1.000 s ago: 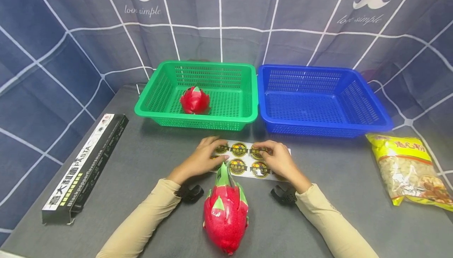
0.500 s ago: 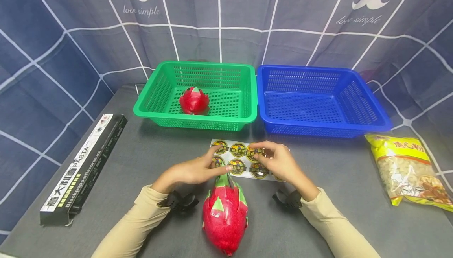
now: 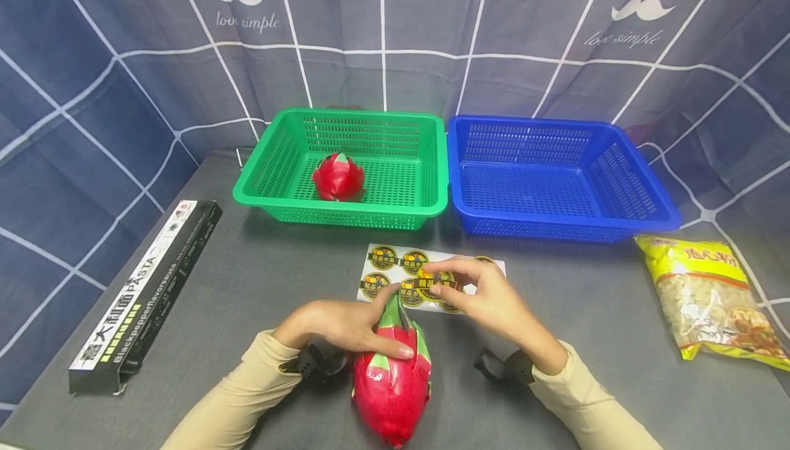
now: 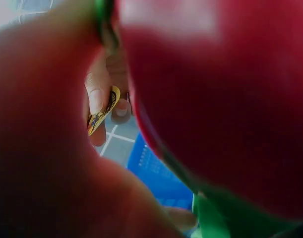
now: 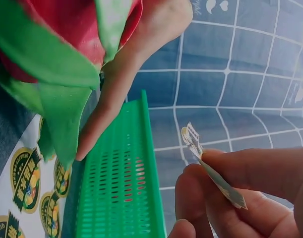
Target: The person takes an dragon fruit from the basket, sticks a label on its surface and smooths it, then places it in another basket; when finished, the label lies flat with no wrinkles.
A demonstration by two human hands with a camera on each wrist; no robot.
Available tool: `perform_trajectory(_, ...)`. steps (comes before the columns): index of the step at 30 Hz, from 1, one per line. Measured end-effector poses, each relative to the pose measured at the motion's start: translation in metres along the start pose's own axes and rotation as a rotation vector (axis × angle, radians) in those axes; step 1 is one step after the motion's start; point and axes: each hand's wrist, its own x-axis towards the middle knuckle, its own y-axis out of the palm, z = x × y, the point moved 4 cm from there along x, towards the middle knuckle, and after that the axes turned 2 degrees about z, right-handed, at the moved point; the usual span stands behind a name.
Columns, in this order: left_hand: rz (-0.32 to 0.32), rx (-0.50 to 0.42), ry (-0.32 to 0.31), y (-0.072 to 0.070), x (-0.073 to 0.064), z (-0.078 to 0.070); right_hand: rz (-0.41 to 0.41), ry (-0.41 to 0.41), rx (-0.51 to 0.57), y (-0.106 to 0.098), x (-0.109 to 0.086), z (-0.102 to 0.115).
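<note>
A large red dragon fruit [image 3: 393, 398] with green leaf tips lies on the table in front of the person. The left hand [image 3: 345, 325] holds it near its leafy end, thumb across the top and a finger by the tips. Beyond the tips, the right hand [image 3: 494, 298] pinches a round black-and-gold sticker [image 3: 437, 281] between thumb and fingers. Seen from the right wrist, that sticker [image 5: 221, 184] is nearly edge-on. Below it lies a white sheet [image 3: 390, 273] with several matching stickers, partly hidden by the right hand.
At the back, a green basket [image 3: 339, 217] holds a second dragon fruit [image 3: 338, 179]. Beside it stands a blue basket [image 3: 568, 227]. A black pasta box [image 3: 148, 292] lies at the left, a yellow bag of pasta [image 3: 710, 295] at the right.
The right hand has lifted one sticker off the sheet and brought it nearer the dragon fruit. The left hand has left the sheet and moved back onto the fruit.
</note>
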Motion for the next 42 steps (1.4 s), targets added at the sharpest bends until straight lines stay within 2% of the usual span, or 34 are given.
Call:
perform_trajectory(5,0.088,0.020,0.069,0.008,0.000,-0.005,0.010,-0.034,0.003,0.001,-0.003,0.005)
perform_trajectory(10,0.109,-0.005,0.065,0.010,0.002,-0.006,0.015,-0.024,0.008,0.001,-0.005,0.006)
perform_trajectory(12,0.115,-0.049,0.057,0.010,0.003,-0.006,0.015,-0.022,0.013,0.001,-0.005,0.007)
perform_trajectory(16,0.119,-0.199,0.033,0.007,0.005,-0.001,0.011,-0.026,0.036,0.001,-0.007,0.010)
perform_trajectory(19,0.065,-0.276,0.019,-0.001,0.007,0.003,0.004,-0.031,0.091,0.000,-0.009,0.013)
perform_trajectory(23,-0.078,-0.289,0.041,-0.014,0.012,0.008,-0.031,-0.058,0.178,-0.001,-0.011,0.016)
perform_trajectory(28,-0.258,-0.397,0.095,-0.025,0.019,0.011,-0.088,-0.099,0.226,0.001,-0.012,0.017)
perform_trajectory(30,-0.300,-0.460,0.130,-0.027,0.022,0.012,-0.097,-0.105,0.222,0.003,-0.011,0.016)
perform_trajectory(33,-0.353,-0.506,0.199,-0.026,0.027,0.013,-0.108,-0.091,0.190,0.007,-0.011,0.014)
perform_trajectory(37,-0.429,-0.490,0.290,-0.025,0.032,0.013,-0.123,-0.068,0.124,0.012,-0.011,0.012)
perform_trajectory(39,-0.458,-0.479,0.303,-0.023,0.034,0.013,-0.133,-0.062,0.092,0.015,-0.012,0.012)
perform_trajectory(42,-0.493,-0.476,0.280,-0.021,0.035,0.013,-0.156,-0.072,0.049,0.018,-0.012,0.012)
